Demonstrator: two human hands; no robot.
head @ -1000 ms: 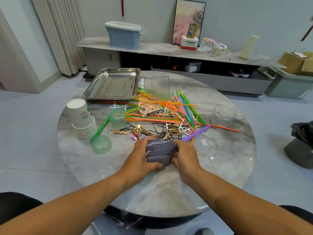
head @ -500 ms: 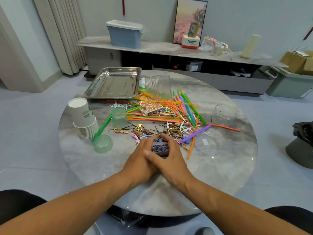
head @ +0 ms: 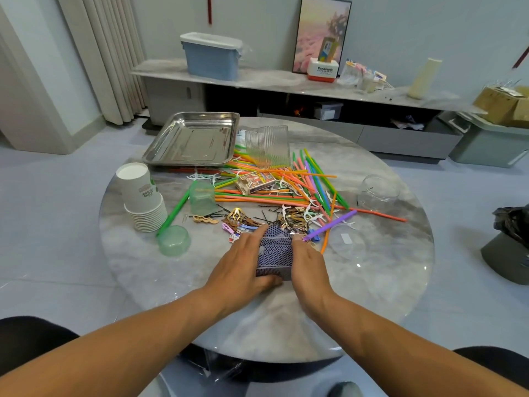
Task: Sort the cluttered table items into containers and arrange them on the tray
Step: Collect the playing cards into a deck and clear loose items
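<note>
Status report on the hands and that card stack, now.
Left hand and right hand squeezing card stack between them. Stack on table. Hair clips crowd its far edge.

Tray (head: 194,138) – shiny metal; table (head: 372,282) – glossy marble; cups (head: 143,196) matt paper; straws (head: 272,197) plastic.

I am looking down on a round, grey marbled bench (head: 372,282) with a glossy top. At its far left edge lies a steel tray (head: 194,138), with a ribbed clear container (head: 267,146) just beside it. A heap of coloured straws (head: 286,193) spreads across the middle, mixed with white floss picks (head: 312,216), and a small printed box (head: 255,181) rests on the straws. On the left stands a stack of paper cups (head: 143,199); near it are 2 green plastic cups (head: 174,240), upside down. Hair clips and pins (head: 240,222) lie in front of the straws. A clear jar (head: 378,193) lies on the right. A deck of blue-backed cards (head: 274,255) sits nearest me.
</note>
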